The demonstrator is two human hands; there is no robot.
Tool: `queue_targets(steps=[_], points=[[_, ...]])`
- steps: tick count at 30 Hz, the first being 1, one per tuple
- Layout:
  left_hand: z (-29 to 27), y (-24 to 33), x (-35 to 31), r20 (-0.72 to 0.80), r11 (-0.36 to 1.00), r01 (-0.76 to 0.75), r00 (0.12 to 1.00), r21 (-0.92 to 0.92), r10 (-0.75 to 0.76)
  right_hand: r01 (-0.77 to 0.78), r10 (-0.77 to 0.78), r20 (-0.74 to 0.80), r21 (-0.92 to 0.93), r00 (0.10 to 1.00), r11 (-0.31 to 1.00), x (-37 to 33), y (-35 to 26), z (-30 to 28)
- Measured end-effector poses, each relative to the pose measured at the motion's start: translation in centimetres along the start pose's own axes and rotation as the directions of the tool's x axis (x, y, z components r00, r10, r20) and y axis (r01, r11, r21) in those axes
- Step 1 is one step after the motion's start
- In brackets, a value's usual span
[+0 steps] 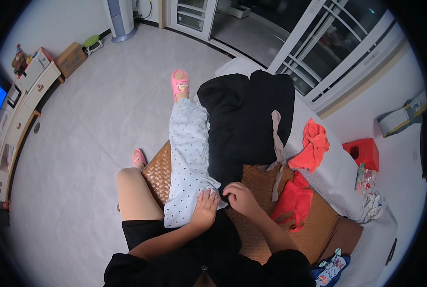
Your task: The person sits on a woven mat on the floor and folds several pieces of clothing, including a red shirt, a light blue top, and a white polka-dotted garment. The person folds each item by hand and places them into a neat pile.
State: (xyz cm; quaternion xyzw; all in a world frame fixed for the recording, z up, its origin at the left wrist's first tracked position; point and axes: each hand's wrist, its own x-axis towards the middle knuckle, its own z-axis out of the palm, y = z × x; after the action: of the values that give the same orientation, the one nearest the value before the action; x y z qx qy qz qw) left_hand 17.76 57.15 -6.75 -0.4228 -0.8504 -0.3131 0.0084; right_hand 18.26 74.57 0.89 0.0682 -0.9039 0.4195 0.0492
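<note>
The left hand [205, 208] is laid flat, fingers spread, on the white dotted garment [189, 162] draped over the leg. The edge of the black garment [244, 119], spread beyond on the woven mat [314, 229], is pinched by the right hand [240, 197].

Dotted cloth [189, 158] lies left of black garment [244, 115].

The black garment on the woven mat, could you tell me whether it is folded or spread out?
Spread out: the black garment lies flat, and the right hand pinches its near edge.
</note>
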Motion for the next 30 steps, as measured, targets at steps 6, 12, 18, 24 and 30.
queue_targets(steps=[6,12,18,24,30], points=[[-1.1,0.0,0.6,0.032,0.97,0.119,0.993,-0.212,-0.115,-0.181,0.009,0.479,0.315,0.878,0.932,8.0,4.3,5.5],[-5.6,-5.4,0.8,0.56,-0.408,0.383,0.591,-0.828,-0.581,-0.519,0.125,0.695,0.392,0.708,0.76,12.2,7.5,5.6],[-3.6,-9.3,-2.4,0.723,-0.894,0.034,0.603,-0.447,-0.338,-0.538,0.048,0.658,0.571,0.752,0.62,12.4,7.4,4.6],[-5.5,-7.0,0.6,0.502,-0.4,0.309,0.609,-0.863,-0.614,-0.365,-0.018,0.641,0.461,0.768,0.809,9.9,6.9,2.7],[-6.3,-6.2,3.5,0.149,0.611,0.522,0.819,-0.595,-0.554,-0.064,-0.134,0.408,0.437,0.903,0.897,9.6,6.6,3.9]])
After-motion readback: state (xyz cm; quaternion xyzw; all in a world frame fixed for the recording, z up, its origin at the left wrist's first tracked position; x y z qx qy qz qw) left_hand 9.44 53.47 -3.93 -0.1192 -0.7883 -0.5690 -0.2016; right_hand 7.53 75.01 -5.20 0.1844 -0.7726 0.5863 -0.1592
